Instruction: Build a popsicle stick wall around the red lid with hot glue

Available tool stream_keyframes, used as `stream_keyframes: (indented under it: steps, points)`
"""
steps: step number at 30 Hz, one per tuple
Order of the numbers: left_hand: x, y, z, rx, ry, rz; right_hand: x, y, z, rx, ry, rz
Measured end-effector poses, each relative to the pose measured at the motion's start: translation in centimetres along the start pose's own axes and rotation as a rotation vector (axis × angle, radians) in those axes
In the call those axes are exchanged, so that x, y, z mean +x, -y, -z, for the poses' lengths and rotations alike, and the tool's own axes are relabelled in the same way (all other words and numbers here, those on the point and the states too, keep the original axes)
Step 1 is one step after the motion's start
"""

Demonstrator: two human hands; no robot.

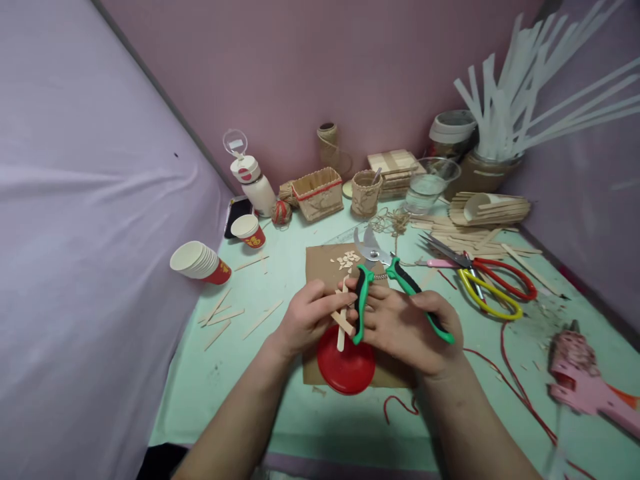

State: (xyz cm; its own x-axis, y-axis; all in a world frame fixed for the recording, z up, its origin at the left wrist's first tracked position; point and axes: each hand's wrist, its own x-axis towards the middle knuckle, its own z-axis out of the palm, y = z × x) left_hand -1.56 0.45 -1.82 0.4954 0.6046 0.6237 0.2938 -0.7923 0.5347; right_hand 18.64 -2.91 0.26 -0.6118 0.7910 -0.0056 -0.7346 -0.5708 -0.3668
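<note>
Between the fingertips of my left hand (311, 313), closed in a pinch, are crossed wooden craft sticks (342, 337). My right hand (415, 327) is wrapped round green-and-black pruning shears (363, 303), one handle against the fingers and the other against the thumb. Their blades (370, 245) stand apart and point away from me. Beneath both hands lies a round red lid-like disc (346, 373) on a brown cardboard sheet (315, 267). Small cut wood pieces (346, 260) are heaped on the cardboard beyond my left hand.
Paper cups (200, 262) and loose sticks lie at left. A bottle (257, 190), a woven-look basket (319, 195) and a water bowl (431, 187) line the back. Scissors (480, 273), more sticks (465, 233), red cord (520, 387) and a pink glue gun (583, 380) are at right.
</note>
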Motion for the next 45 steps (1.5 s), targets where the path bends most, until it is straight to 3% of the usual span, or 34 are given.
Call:
stream_keyframes:
  steps: [3, 5, 7, 10, 13, 26, 32, 45]
  points:
    - [0.2, -0.6, -0.1, -0.069, -0.141, 0.121, 0.1, -0.2, -0.1, -0.012, -0.005, -0.021]
    - [0.6, -0.9, -0.2, -0.184, -0.32, 0.312, 0.1, -0.4, 0.0, -0.035, -0.041, -0.001]
    - [1.1, -1.0, -0.2, -0.444, -0.479, 0.571, 0.1, -0.7, 0.3, -0.066, -0.092, 0.04]
    - [1.6, -0.7, -0.1, -1.001, -0.507, 0.949, 0.1, -1.1, 0.9, -0.112, -0.138, 0.069]
    - [1.8, -0.6, 0.0, -1.299, -0.481, 1.138, 0.1, -1.7, 1.2, -0.156, -0.154, 0.045]
    - [2.0, -0.8, -0.1, -1.481, -0.582, 1.179, -0.1, -1.7, -0.1, -0.274, -0.147, 0.044]
    - [2.1, -0.8, -0.2, -1.587, -0.568, 1.169, -0.1, -1.7, -0.1, -0.296, -0.153, 0.052]
    - [2.1, -1.5, -0.9, -1.47, -0.596, 1.114, -0.3, -2.3, 0.7, -0.347, -0.179, 0.029]
